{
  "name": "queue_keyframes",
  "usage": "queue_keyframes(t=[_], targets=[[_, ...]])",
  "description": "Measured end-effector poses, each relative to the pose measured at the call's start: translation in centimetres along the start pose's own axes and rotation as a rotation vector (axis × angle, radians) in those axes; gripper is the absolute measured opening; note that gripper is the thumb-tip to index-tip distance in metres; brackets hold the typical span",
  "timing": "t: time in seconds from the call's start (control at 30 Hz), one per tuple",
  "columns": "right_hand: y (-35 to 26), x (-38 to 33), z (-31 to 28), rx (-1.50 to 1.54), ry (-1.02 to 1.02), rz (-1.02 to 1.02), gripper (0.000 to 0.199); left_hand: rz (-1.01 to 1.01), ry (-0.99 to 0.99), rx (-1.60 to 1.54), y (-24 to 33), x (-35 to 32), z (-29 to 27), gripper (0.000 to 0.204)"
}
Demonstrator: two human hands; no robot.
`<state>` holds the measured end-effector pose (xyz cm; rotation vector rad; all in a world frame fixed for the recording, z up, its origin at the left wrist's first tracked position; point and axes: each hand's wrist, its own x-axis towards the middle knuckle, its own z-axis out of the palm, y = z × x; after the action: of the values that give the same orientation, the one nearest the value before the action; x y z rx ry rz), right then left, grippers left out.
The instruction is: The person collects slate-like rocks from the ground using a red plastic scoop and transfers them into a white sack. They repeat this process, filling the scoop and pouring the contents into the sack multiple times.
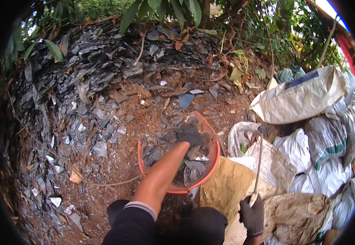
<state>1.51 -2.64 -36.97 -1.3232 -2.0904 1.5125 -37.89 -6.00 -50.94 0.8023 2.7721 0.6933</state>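
My left hand (189, 134), in a dark glove, reaches into an orange-red basin (217, 157) in front of me. Its thumb points out to the right, apart from the fingers, and its palm faces down on the debris. Dark flat shards (194, 171) and dirt lie in the basin, partly hidden by my forearm. At the lower right, my gloved right hand (251, 214) is closed around the pale handle of a thin metal rod tool (259, 167). The rod points away from me; its far end is hard to make out against the dark ground.
A heap of dark shards (79, 69) covers the left and back, with loose pieces on brown soil (124, 100). Stuffed white sacks (300, 98) crowd the right. Flattened, dirty sacks (226, 183) lie beside the basin. A thin cord or stem (104, 184) crosses the ground; leafy branches (161, 10) overhang the back.
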Motion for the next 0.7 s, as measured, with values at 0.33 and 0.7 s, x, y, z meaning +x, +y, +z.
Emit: queue_keyframes(t=[0.33, 0.7], targets=[[4.4, 1.8, -1.1, 0.091, -0.112, -0.013, 0.016, 0.372, 0.602, 0.09, -7.9, 0.4, -2.4, 0.034], [2.3, 11.5, 5.0, -0.098, -0.184, -0.21, 0.049, -0.361, 1.542, 0.175, -25.4, -32.2, -28.1, 0.023]])
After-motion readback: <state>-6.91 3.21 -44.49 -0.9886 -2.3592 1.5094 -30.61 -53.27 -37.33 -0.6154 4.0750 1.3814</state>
